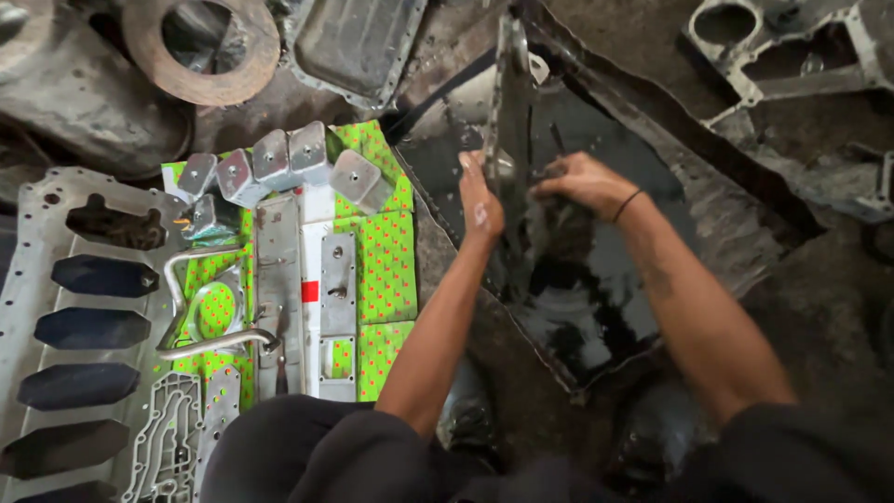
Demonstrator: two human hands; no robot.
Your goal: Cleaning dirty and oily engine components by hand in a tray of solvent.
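A tray [652, 140] is lying before the person, and a metal plate [510, 102] is standing on edge in it. Left of the tray, small metal blocks [275, 160] are lying on a cloth [382, 270]; further left, a slotted cover [37, 279] is lying.

A green dotted cloth [382, 270] is lying on the floor, carrying five silver metal blocks [275, 160] and a bent chrome pipe [200, 321]. A long grey slotted cover plate [42, 307] is resting beside it; a rusty ring [200, 47] is sitting above.

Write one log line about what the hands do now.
left hand: steadies metal plate | right hand: scrubs it with dark rag | below: tray of black liquid
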